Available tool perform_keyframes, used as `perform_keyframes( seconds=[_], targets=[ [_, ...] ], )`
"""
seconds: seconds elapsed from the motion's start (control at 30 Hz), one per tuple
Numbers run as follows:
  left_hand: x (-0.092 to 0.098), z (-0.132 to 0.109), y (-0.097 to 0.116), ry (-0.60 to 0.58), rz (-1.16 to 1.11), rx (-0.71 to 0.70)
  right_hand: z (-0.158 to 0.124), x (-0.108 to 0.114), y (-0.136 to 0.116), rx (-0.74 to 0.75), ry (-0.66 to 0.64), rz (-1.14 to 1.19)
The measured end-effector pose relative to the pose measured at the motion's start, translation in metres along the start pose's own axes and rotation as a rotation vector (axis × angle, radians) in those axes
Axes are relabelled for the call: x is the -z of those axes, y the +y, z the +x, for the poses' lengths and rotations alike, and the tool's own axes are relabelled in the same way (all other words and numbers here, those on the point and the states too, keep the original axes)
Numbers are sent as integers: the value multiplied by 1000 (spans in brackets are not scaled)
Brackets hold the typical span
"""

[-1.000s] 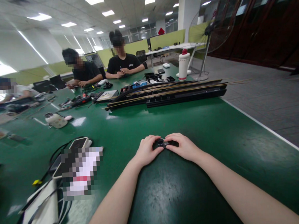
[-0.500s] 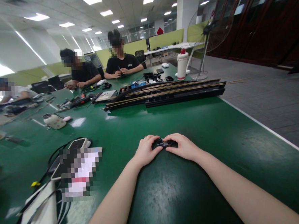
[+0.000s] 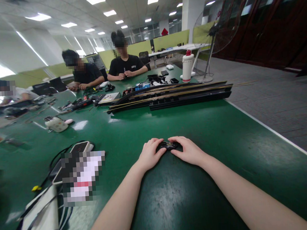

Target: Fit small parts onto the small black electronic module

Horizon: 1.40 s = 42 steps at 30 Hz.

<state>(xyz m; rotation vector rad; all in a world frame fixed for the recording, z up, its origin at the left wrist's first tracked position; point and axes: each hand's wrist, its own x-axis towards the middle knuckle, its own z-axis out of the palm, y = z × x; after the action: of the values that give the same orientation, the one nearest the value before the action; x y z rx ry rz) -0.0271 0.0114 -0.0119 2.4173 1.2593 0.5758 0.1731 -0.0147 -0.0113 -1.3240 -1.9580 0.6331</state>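
Note:
A small black part (image 3: 169,145) with a lighter, metallic-looking middle lies between my two hands, close to the green table (image 3: 190,123). My left hand (image 3: 151,153) has its thumb and fingers closed on the part's left end. On the right end, the thumb and fingers of my right hand (image 3: 186,149) grip it the same way. Both ends are partly covered by my fingers, and its exact kind is too small to make out.
Long black strips (image 3: 191,97) with thin brass-coloured rods lie across the table ahead. To my left are a phone (image 3: 71,161), a white box (image 3: 40,215) and cables. Farther off stand a spotted mug (image 3: 56,124) and a white bottle (image 3: 187,68). Co-workers sit opposite (image 3: 126,66).
The black part appears turned between my fingers, so a different, lighter-lined face shows. My hands have stayed almost in place.

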Motion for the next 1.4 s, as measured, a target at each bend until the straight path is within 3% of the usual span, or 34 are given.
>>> perform_keyframes(
  seconds=[0.93,1.4],
  targets=[
    [-3,3,-5,36,-43,1,0,1,-4,-38,19,-35],
    [5,-2,2,19,-78,7,1,2,-4,-40,2,1]
  ],
)
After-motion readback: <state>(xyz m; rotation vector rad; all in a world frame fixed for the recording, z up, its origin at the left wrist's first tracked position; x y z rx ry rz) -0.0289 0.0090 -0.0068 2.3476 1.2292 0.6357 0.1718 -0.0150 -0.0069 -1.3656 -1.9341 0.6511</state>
